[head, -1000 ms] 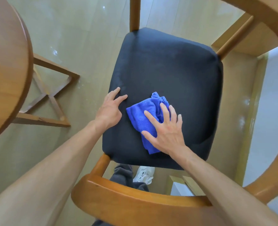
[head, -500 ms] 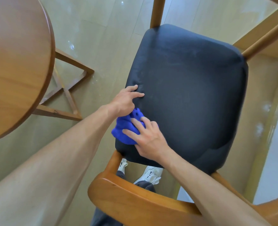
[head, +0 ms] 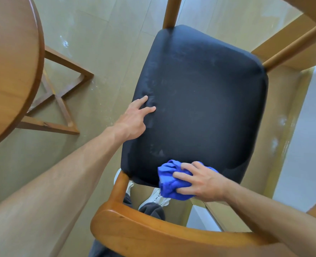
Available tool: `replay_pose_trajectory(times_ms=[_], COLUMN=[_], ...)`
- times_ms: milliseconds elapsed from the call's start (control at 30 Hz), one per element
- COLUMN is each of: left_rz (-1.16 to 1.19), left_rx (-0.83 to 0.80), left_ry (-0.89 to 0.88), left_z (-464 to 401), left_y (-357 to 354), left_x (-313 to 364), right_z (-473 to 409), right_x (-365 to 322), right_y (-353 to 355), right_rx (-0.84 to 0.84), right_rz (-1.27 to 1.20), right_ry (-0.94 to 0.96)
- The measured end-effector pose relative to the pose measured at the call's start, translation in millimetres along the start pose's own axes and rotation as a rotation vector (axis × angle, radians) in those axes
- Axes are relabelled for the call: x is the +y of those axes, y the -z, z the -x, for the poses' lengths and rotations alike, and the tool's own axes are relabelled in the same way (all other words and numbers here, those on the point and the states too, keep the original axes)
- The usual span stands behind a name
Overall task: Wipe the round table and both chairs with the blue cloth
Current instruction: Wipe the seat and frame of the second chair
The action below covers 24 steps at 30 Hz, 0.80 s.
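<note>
Since half a second ago, the one blue cloth (head: 172, 179) has slid rightward along the one chair seat's (head: 205, 101) near edge, bunched in the right hand (head: 203, 180), while the left hand (head: 135, 117) rests spread-fingered on the seat's left edge, beside one tabletop (head: 10, 67).

A single head-worn camera looks steeply down, close above a dark padded chair seat (head: 199, 104). A round wooden table (head: 8, 71) sits at nine o'clock.

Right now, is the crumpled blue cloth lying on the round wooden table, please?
No, the right hand presses the blue cloth on the dark chair seat.
</note>
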<state>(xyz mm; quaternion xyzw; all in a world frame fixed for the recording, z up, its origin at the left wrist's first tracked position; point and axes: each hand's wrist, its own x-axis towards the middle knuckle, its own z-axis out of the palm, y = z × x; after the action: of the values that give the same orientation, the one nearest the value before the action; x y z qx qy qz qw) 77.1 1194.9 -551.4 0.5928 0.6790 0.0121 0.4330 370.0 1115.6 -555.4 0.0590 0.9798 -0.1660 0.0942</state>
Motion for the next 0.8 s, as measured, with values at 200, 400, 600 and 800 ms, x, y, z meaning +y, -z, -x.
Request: replay_pose_trajectory(times_ms=[200,400,600,800], left_rz=[0.01,0.204,0.53,0.265], left_rx=[0.026,0.048,0.087,0.027], left_ry=[0.023,0.017,0.202,0.075], left_z=[-9,-9,-26,-27], left_y=[7,16,38,30], left_x=[3,2,0,3], right_z=[18,-126,-165,-153], right_x=[15,63,55,-30], right_y=[9,58,58,31], right_rx=[0.008,0.359,0.348,0.267], right_rz=[0.02,0.02,-0.09,-0.071], right_ry=[-0.148,-0.676,-0.983,-0.381])
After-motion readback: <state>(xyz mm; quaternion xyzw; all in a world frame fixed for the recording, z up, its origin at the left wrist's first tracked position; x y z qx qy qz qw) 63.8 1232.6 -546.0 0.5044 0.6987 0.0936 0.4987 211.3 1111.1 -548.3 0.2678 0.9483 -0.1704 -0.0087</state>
